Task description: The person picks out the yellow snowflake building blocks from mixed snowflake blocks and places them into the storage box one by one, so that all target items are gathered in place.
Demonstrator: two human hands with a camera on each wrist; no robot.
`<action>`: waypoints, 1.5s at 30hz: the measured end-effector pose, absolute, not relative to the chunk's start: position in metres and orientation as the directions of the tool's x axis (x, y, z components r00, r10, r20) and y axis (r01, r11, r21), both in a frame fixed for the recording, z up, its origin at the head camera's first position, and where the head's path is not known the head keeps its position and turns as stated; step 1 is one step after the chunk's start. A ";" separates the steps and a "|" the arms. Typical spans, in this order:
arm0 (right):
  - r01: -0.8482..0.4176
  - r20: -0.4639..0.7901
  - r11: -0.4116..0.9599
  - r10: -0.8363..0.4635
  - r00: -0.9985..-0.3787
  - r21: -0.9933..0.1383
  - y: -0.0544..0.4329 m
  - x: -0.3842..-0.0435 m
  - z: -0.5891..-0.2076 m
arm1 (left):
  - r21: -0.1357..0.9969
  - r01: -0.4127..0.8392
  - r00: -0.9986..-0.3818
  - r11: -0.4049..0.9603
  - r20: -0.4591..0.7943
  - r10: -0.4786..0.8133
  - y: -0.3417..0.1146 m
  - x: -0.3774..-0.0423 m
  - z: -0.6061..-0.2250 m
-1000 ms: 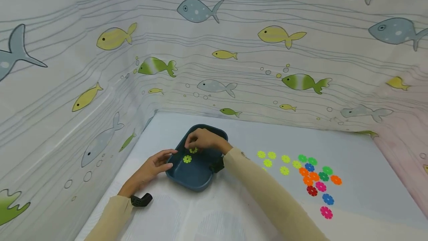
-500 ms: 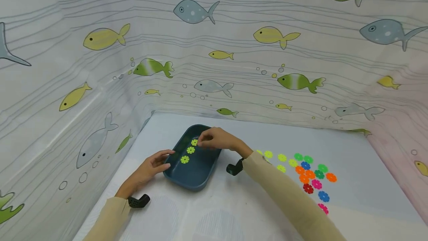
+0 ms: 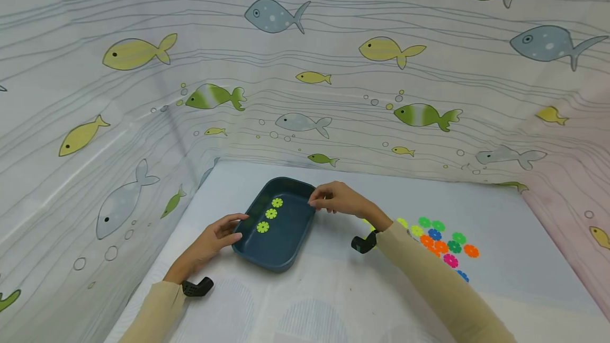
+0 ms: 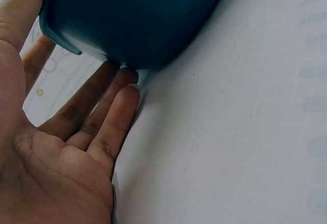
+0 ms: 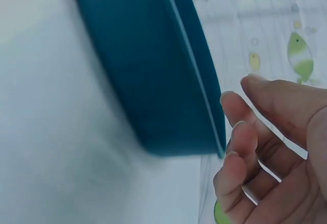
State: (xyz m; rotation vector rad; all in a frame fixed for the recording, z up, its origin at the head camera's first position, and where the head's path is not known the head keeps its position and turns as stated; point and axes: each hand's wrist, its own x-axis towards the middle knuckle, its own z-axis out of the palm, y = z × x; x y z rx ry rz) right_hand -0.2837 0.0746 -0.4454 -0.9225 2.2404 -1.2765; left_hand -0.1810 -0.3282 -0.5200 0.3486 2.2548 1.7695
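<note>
Three yellow flower-shaped discs (image 3: 270, 214) lie in a row inside a dark blue tray (image 3: 286, 242). At the tray's left side, my left hand (image 3: 215, 237) rests with thumb and index fingertip right at the rim. The left wrist view shows the left hand's other fingers (image 4: 116, 116) stretched out against the outside of the tray wall. Nothing shows between the fingers of my right hand (image 3: 340, 199), which hovers by the tray's right rim. Its fingers hang loosely bent, with a gap to the thumb (image 5: 286, 98), in the right wrist view.
More yellow discs (image 3: 416, 231), partly behind the right sleeve (image 3: 429, 279), lie on the white table to the right. Beside them are green discs (image 3: 438, 225), orange discs (image 3: 441, 246), blue and pink ones. A fish-patterned sheet (image 3: 352, 136) hangs behind and at both sides.
My right hand has risen out of the tray and moved right to its rim, leaving a third yellow disc in view at the far end of the row. My left hand has stayed in place.
</note>
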 end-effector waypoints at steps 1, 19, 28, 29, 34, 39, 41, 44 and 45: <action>-0.343 -0.021 0.371 -0.704 -0.710 -0.863 0.079 -0.283 -0.447 | 0.972 0.031 -0.939 0.231 -0.051 0.340 -0.328 -0.181 -0.520; -0.259 -0.082 0.448 -0.611 -0.787 -0.856 0.164 -0.263 -0.479 | 0.973 0.012 -0.940 0.229 -0.067 0.336 -0.329 -0.182 -0.519; -0.265 -0.073 0.492 -0.565 -0.822 -0.829 0.200 -0.245 -0.498 | 0.975 0.016 -0.937 0.223 -0.063 0.344 -0.330 -0.184 -0.520; -0.265 -0.071 0.502 -0.555 -0.829 -0.823 0.205 -0.243 -0.499 | 0.974 0.018 -0.937 0.225 -0.062 0.343 -0.330 -0.184 -0.520; -0.254 -0.072 0.539 -0.511 -0.857 -0.803 0.222 -0.234 -0.502 | 0.972 0.020 -0.940 0.234 -0.061 0.337 -0.330 -0.185 -0.521; -0.212 -0.091 0.565 -0.459 -0.884 -0.797 0.238 -0.224 -0.501 | 0.972 0.013 -0.940 0.235 -0.068 0.335 -0.329 -0.186 -0.521; -0.194 -0.101 0.570 -0.443 -0.891 -0.798 0.244 -0.219 -0.500 | 0.972 0.012 -0.940 0.236 -0.070 0.334 -0.329 -0.186 -0.520; -0.180 -0.102 0.573 -0.424 -0.900 -0.800 0.252 -0.214 -0.498 | 0.970 0.014 -0.940 0.242 -0.070 0.334 -0.329 -0.186 -0.520; -0.181 -0.099 0.574 -0.421 -0.902 -0.798 0.255 -0.212 -0.499 | 0.969 0.014 -0.941 0.245 -0.070 0.332 -0.329 -0.186 -0.520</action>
